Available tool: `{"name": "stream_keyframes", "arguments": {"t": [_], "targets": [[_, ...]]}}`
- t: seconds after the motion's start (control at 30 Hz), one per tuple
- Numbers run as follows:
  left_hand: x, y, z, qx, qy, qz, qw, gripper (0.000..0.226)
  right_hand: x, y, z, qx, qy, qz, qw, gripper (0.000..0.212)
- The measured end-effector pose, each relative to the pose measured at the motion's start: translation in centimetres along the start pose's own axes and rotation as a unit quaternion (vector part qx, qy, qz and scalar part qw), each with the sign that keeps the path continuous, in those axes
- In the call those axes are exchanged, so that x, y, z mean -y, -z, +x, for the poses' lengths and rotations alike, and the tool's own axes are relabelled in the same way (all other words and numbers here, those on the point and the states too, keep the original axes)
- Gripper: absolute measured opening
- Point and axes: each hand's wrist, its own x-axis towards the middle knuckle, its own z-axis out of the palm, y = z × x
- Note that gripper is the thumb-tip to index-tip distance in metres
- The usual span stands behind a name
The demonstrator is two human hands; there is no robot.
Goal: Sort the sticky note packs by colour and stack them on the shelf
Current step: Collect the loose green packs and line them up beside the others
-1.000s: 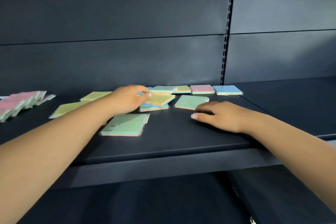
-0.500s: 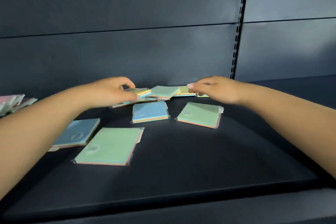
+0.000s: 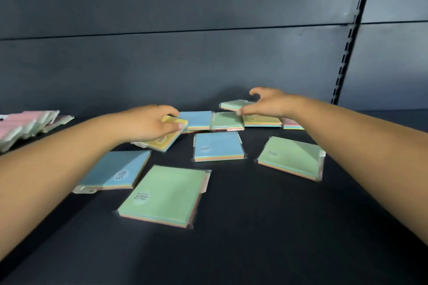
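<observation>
Sticky note packs lie scattered on the dark shelf (image 3: 254, 238). My left hand (image 3: 148, 122) grips a yellow pack (image 3: 165, 140) at the back left. My right hand (image 3: 266, 102) holds a green pack (image 3: 231, 104) lifted a little above the back row. Green packs lie near the front (image 3: 164, 195), at the right (image 3: 290, 157) and in the back row (image 3: 225, 120). Blue packs sit in the middle (image 3: 217, 146), at the left (image 3: 115, 170) and at the back (image 3: 196, 119). A yellow pack (image 3: 261, 120) and a pink one (image 3: 291, 124) lie under my right wrist.
A row of pink and pale packs (image 3: 25, 125) leans at the far left of the shelf. The shelf's back panel (image 3: 185, 65) rises right behind the packs. A slotted upright (image 3: 352, 37) stands at the right.
The camera has come closer to the shelf. My right hand has taken a green pack from the back row and raised it. My left hand still holds the yellow pack.
</observation>
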Motion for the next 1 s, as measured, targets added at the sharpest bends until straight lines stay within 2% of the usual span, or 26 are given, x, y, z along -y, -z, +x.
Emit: {"name": "stream_keyframes", "arguments": {"t": [0.07, 0.17, 0.27, 0.33, 0.43, 0.57, 0.6, 0.73, 0.87, 0.93, 1.0], "targets": [[-0.9, 0.3, 0.9, -0.019, -0.057, 0.002, 0.998, 0.042, -0.8, 1.1, 0.0, -0.010, -0.016, 0.022, 1.000, 0.066], [-2.8, -0.6, 2.7, 0.007, -0.111, -0.001, 0.994, 0.041, -1.7, 1.5, -0.1, -0.008, -0.026, 0.041, 0.999, 0.046], [-4.4, -1.8, 5.2, 0.043, -0.137, 0.027, 0.989, 0.049, -2.4, 2.1, -0.1, -0.034, -0.038, 0.086, 0.995, 0.047], [-5.1, -2.4, 6.6, 0.051, -0.145, 0.040, 0.987, 0.054, -2.6, 2.7, -0.4, -0.018, -0.049, 0.129, 0.990, 0.051], [-5.6, -2.8, 8.2, 0.048, -0.142, 0.081, 0.985, 0.062, -3.1, 3.4, -1.3, 0.018, -0.059, 0.178, 0.982, 0.031], [-5.5, -2.8, 9.0, 0.033, -0.147, 0.137, 0.979, 0.051, -3.9, 3.7, -1.9, 0.018, -0.058, 0.194, 0.979, 0.030], [-5.5, -2.7, 9.1, 0.029, -0.155, 0.129, 0.979, 0.049, -3.9, 3.7, -2.1, 0.017, -0.060, 0.198, 0.978, 0.030], [-5.0, -1.0, 9.1, 0.002, -0.130, -0.029, 0.991, 0.052, -4.2, 3.6, -2.2, -0.003, -0.068, 0.225, 0.972, 0.027], [-4.4, -0.9, 7.9, 0.102, -0.144, -0.014, 0.984, 0.045, -4.3, 3.4, -2.1, -0.020, -0.082, 0.263, 0.961, 0.032], [-4.3, -0.8, 7.2, 0.099, -0.138, -0.052, 0.984, 0.049, -3.8, 3.0, -1.9, -0.020, -0.081, 0.269, 0.959, 0.036], [-2.9, -0.2, 6.8, 0.073, -0.098, -0.100, 0.987, 0.055, -3.3, 1.9, -1.3, -0.007, -0.073, 0.250, 0.966, 0.042]]}}
